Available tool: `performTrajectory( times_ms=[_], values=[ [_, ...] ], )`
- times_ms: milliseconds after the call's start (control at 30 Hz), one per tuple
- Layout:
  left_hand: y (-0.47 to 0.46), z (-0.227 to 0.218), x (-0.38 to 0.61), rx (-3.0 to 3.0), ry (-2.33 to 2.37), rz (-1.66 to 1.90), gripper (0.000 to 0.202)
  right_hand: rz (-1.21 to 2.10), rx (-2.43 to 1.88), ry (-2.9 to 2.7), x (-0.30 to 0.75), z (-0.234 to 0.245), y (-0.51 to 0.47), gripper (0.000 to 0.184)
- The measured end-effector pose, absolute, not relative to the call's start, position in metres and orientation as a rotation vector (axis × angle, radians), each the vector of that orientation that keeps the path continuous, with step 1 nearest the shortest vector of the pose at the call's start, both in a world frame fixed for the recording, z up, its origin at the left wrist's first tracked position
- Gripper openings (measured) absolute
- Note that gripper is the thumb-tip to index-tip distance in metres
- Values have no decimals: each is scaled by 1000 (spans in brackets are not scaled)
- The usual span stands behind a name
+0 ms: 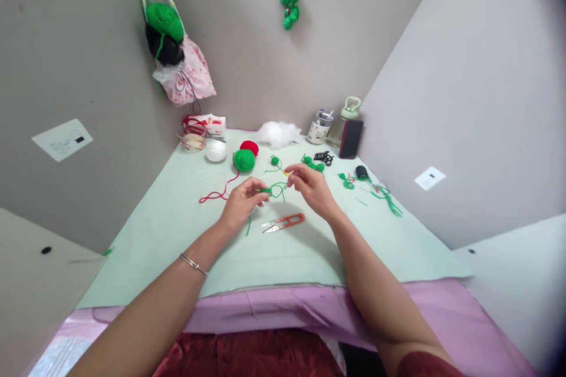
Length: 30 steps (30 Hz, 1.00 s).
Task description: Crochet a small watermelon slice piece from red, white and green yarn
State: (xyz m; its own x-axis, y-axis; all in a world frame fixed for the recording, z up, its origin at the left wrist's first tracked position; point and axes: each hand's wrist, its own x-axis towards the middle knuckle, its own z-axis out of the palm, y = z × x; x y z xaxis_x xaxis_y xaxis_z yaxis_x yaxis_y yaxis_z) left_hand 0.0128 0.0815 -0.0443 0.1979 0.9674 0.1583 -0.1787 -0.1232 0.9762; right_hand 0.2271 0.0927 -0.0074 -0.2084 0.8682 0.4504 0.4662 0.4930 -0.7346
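Note:
My left hand (243, 203) pinches a small piece of green crochet work (266, 191) between thumb and fingers. A loop of green yarn (279, 188) stretches from it toward my right hand (312, 188). Between the fingertips of that hand shows the yellow part of what looks like a crochet hook (286, 174), mostly hidden. Below both hands lies a pair of orange-handled thread snips (287, 222), blades pointing left. Another green yarn end hangs under my left hand to the table.
Behind my hands are green yarn (244, 160), red yarn (250, 148), white yarn (216, 151) and white stuffing (278, 134). Small green crocheted pieces (347, 181) lie to the right, near a phone (351, 139), a bottle (339, 129) and a pen cup (319, 129).

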Motion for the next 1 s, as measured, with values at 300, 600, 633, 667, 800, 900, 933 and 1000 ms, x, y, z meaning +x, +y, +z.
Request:
performTrajectory(
  times_ms=[300, 600, 633, 667, 800, 900, 933, 1000],
  values=[
    [79, -43, 13, 1262, 849, 1147, 26, 478, -986, -1998, 231, -4, 92, 15],
    [78, -39, 12, 1264, 852, 1147, 22, 353, -1006, -2067, 234, -8, 94, 20],
    [78, -39, 13, 1264, 853, 1147, 22, 345, -1009, -2072, 234, -8, 94, 20],
    [78, -39, 13, 1265, 855, 1146, 23, 339, -1011, -2077, 234, -8, 94, 21],
    [78, -40, 12, 1267, 861, 1139, 23, 323, -1019, -2094, 235, -8, 94, 20],
    [78, -41, 12, 1272, 861, 1131, 23, 329, -1013, -2106, 235, -7, 93, 20],
    [78, -42, 12, 1274, 859, 1127, 23, 336, -1009, -2111, 234, -7, 93, 21],
    [78, -42, 11, 1279, 853, 1119, 22, 358, -998, -2121, 234, -6, 93, 21]
  ],
)
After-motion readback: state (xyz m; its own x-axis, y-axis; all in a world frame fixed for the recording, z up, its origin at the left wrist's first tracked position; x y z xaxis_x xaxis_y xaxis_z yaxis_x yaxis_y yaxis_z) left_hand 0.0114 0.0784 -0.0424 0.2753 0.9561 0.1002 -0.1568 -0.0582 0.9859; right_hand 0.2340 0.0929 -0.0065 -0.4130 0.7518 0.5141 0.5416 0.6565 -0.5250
